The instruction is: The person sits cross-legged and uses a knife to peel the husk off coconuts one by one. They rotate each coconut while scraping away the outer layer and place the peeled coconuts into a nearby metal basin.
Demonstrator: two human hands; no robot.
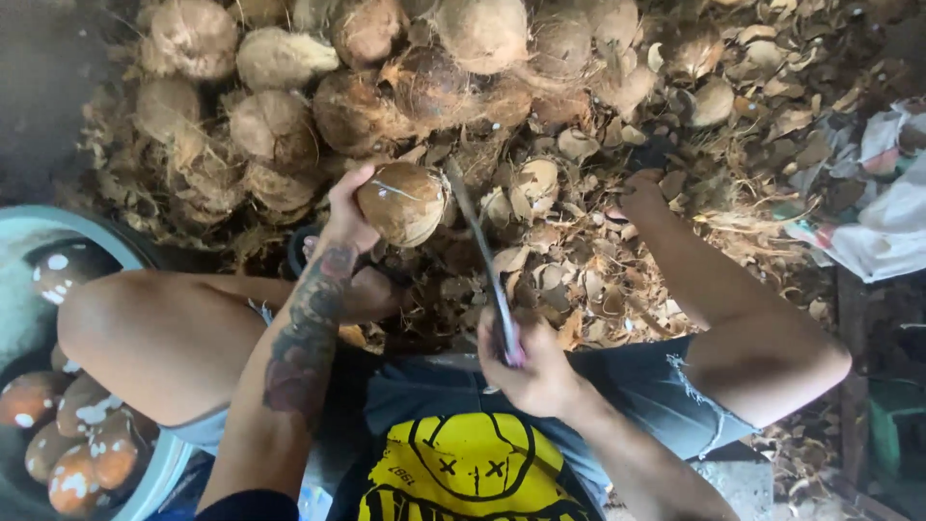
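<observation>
Knife blade (475, 227): motion-blurred, edge unclear.
Knife handle: hidden inside the right hand (533, 371).
Basin (145, 482): cut off by the left and bottom edges.
Coconut pile (386, 58): top row cut off by the upper edge.
Cloth (883, 207): runs off the right edge.

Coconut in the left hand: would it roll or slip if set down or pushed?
The coconut looks round, so it would probably roll. Its rough brown shell likely grips well in the left hand. It seems hard, not fragile.
</observation>
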